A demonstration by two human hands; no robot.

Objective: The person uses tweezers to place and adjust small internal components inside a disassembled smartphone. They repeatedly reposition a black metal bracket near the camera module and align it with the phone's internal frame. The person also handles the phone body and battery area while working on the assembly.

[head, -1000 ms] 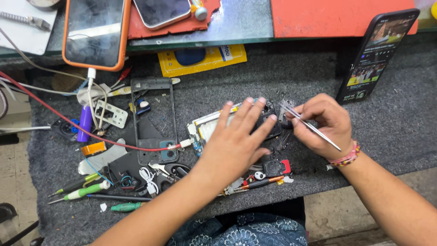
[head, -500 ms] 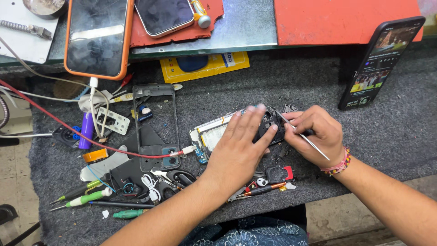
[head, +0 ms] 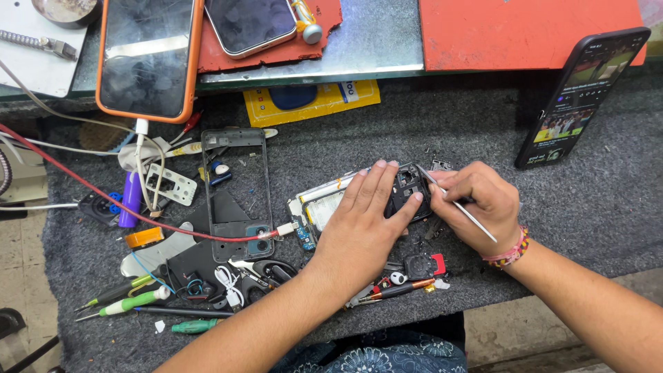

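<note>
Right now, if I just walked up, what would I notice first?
Two hands over an opened phone in the middle of the grey mat: the left hand presses it flat, the right hand pokes thin tweezers into it. A lit phone leans at the far right, and screwdrivers lie scattered at the left.
</note>
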